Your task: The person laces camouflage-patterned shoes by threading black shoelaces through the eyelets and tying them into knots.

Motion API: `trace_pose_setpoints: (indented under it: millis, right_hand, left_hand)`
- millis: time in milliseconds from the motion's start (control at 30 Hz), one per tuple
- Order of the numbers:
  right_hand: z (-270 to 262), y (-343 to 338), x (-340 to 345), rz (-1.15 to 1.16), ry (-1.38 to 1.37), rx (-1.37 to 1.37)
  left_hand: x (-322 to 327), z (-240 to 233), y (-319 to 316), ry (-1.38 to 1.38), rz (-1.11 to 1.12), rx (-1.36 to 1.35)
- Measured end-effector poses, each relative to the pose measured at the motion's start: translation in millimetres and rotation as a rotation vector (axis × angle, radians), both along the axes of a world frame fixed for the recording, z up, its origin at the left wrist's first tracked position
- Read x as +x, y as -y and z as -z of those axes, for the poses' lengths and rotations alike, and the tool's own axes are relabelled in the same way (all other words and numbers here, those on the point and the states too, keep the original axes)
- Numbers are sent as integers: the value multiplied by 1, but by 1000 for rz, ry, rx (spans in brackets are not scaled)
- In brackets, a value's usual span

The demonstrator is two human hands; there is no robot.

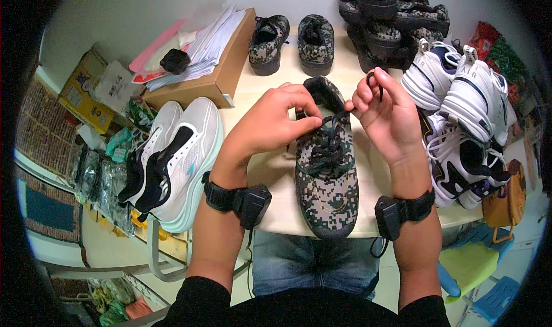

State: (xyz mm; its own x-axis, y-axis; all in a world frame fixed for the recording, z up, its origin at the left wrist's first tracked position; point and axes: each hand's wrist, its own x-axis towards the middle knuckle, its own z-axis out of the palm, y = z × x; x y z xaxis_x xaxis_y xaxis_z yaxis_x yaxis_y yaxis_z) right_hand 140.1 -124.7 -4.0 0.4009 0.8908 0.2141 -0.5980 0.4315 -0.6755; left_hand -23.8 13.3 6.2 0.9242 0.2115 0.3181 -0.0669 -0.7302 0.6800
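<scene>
A camouflage shoe with black laces lies on the table in front of me, its toe towards my body and its heel opening away. My left hand reaches over its left side, with thumb and forefinger pinched on the black shoelace near the tongue. On the other side, my right hand is raised palm up. Its fingers grip the other part of the lace, and a short end hangs by the forefinger. The lace runs across the shoe opening between both hands.
Two camouflage shoes stand behind, beside a stack of similar shoes. White sneakers are piled at right. Grey-white sneakers stand at left, near a cardboard box topped with papers. A blue chair is at lower right.
</scene>
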Motion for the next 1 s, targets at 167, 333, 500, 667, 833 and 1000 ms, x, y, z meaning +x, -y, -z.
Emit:
trace_pose_setpoints:
  millis: [167,333,500,667,833,1000]
  right_hand:
    - [0,2,-4,-6,5,-10]
    - [-2,1,-8,16,-19,-38]
    - [6,-1,4,-28,-51,-51]
    - [9,-5,10,11,-17,-86]
    - [4,-5,1,96,130,-220]
    - [-4,7,-1,121,655,-341]
  left_hand:
    - [-3,0,-1,-8,-18,-70]
    - [-3,-2,0,4,14,75]
    - [-5,-3,-2,65,16,-13]
    - [-13,-5,-11,-40,41,-10]
    - [-14,-2,-6,-154,5,-360]
    - [-11,-4,-2,-69,47,-540]
